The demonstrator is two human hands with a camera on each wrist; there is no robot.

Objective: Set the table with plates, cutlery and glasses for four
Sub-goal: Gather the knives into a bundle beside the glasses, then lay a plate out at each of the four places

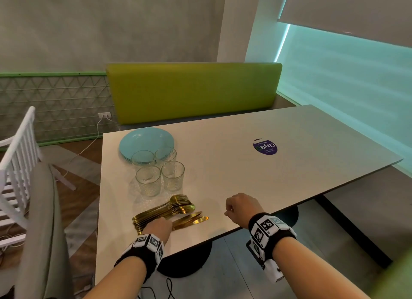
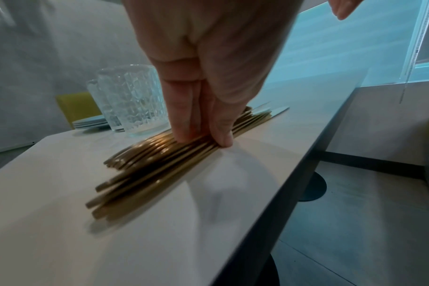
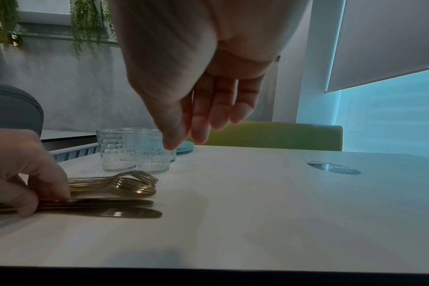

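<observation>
- Gold cutlery (image 1: 169,214) lies bundled near the table's (image 1: 245,176) near edge, long axis roughly along that edge; fork and spoon heads and knife blades point right.
- Left hand (image 1: 159,227) presses the handles, fingers straight and together.
- Right hand (image 1: 242,206) hovers above the table, loosely curled, holding nothing.
- Four glasses (image 1: 160,171) stand beside stacked blue plates (image 1: 145,142).
- Green bench (image 1: 191,91) behind.

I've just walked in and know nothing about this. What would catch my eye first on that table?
Probably the heap of shiny gold cutlery near the table's front edge, where the left hand presses its fingers onto the handles. Just behind it stand four clear patterned drinking glasses, with a stack of round pale-blue plates beyond them. The right hand hovers over the bare white tabletop, holding nothing.
</observation>
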